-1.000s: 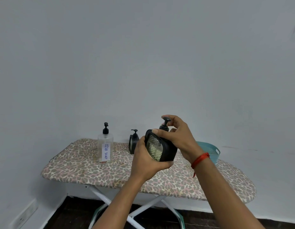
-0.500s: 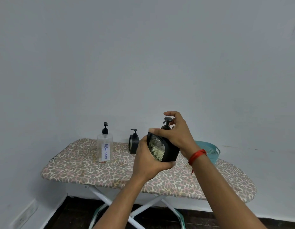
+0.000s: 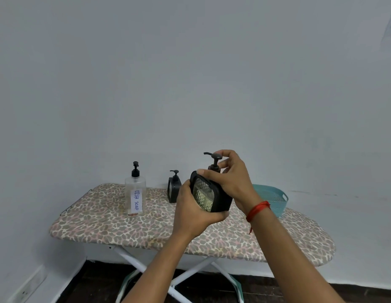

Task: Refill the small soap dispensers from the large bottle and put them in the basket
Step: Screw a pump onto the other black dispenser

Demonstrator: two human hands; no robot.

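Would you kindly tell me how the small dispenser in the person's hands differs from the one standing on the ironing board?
The held dispenser is off the ironing board and tilted; the standing dispenser sits upright on it. The left hand grips the held dispenser's body and the right hand pinches its pump; the standing dispenser is untouched. Both have a black squarish casing and a black pump.

Plain pale grey wall (image 3: pixel 190 73), evenly and softly lit, meeting a dark floor (image 3: pixel 98 281) along a white skirting (image 3: pixel 37 283). An ironing board (image 3: pixel 98 224) with a leopard-print cover stands before the wall on crossed white legs (image 3: pixel 133 262).
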